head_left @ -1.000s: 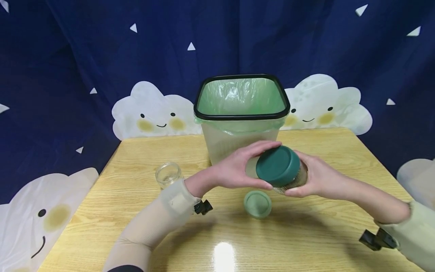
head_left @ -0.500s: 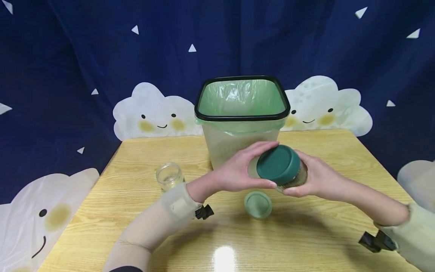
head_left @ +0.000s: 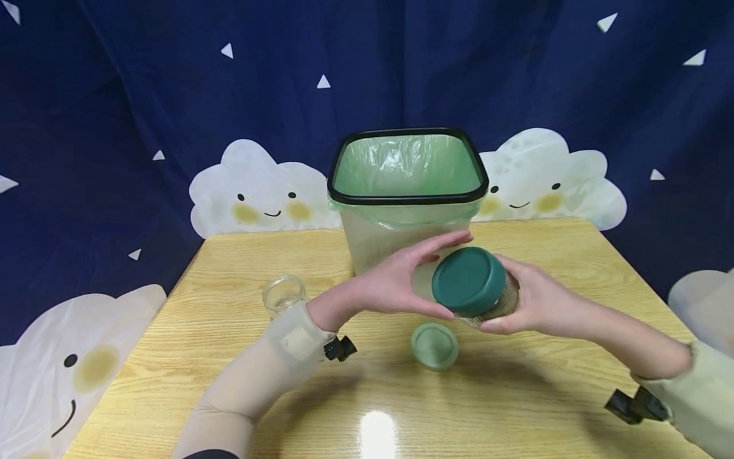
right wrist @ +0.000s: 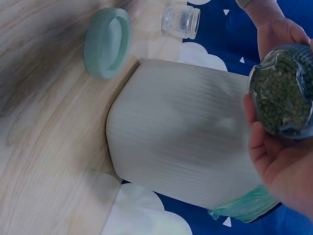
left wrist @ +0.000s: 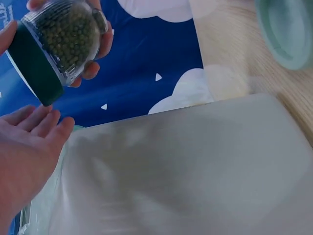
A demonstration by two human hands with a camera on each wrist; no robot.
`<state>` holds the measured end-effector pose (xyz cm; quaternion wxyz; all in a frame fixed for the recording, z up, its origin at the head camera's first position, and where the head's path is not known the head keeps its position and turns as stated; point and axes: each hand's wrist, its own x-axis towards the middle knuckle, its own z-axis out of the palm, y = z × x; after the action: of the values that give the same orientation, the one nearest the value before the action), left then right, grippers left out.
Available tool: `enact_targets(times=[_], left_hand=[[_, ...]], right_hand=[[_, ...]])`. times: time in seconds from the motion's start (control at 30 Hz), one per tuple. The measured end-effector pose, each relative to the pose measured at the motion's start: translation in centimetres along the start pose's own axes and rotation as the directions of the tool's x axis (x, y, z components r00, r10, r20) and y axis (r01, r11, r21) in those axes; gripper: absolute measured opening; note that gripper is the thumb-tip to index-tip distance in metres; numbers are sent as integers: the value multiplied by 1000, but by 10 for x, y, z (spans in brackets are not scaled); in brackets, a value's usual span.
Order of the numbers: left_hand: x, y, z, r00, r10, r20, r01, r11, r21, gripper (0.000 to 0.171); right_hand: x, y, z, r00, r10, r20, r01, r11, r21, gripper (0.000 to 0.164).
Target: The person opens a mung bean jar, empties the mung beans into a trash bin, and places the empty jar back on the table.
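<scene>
My right hand [head_left: 530, 293] grips a clear jar [left wrist: 68, 36] filled with small green beans, tilted above the table. A dark green lid [head_left: 469, 280] covers the jar's mouth and faces left. Around the lid, my left hand [head_left: 395, 277] is spread. Its upper fingers stand off the lid's edge, while the thumb is at the lower edge; the head view does not settle whether it touches. In the right wrist view, the beans show through the jar's base [right wrist: 281, 95]. A pale green lid [head_left: 434, 346] lies on the table below the hands.
Behind the hands stands a pale bin [head_left: 373, 236] with a black rim and a green liner bag. A small clear glass jar [head_left: 283, 294] without a lid sits left on the wooden table [head_left: 229, 376], partly behind the left forearm.
My left fingers, which were round the dark green lid half a second ago, have spread and moved slightly left off it. The right hand keeps the jar in nearly the same place.
</scene>
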<state>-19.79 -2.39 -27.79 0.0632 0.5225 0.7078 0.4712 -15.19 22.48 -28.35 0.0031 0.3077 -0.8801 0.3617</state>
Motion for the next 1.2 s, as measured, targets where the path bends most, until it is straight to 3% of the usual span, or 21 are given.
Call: enact_targets(times=[0.13, 0.37, 0.53, 0.67, 0.77, 0.87, 0.97, 1.2], left_hand=[[0, -1, -1, 999, 17, 42, -17, 1000, 5, 95], [-6, 1, -1, 999, -3, 46, -5, 985, 172, 93], [-7, 4, 0, 1000, -9, 30, 2, 974, 228, 92], [-7, 8, 2, 997, -70, -30, 75, 959, 274, 90], [-8, 10, 6, 985, -133, -111, 160, 940, 301, 90], [-8, 10, 10, 971, -165, -174, 211, 931, 296, 90], [-8, 9, 11, 967, -168, -190, 218, 936, 278, 90], [-7, 3, 2, 988, -114, -108, 127, 984, 126, 94]], right_hand=[[0, 1, 1, 1000, -11, 17, 11, 1000, 27, 85], [2, 1, 4, 999, -42, 31, 41, 998, 38, 80], [1, 1, 6, 999, -32, 25, 31, 999, 34, 80], [2, -1, 7, 1000, 3, -1, -3, 1000, 9, 83], [3, 0, 9, 999, 20, -38, -21, 999, -26, 82], [5, 1, 11, 998, 19, -63, -22, 999, -46, 81], [5, 1, 11, 997, 25, -68, -28, 998, -49, 80], [5, -2, 7, 997, 39, -65, -40, 999, -9, 84]])
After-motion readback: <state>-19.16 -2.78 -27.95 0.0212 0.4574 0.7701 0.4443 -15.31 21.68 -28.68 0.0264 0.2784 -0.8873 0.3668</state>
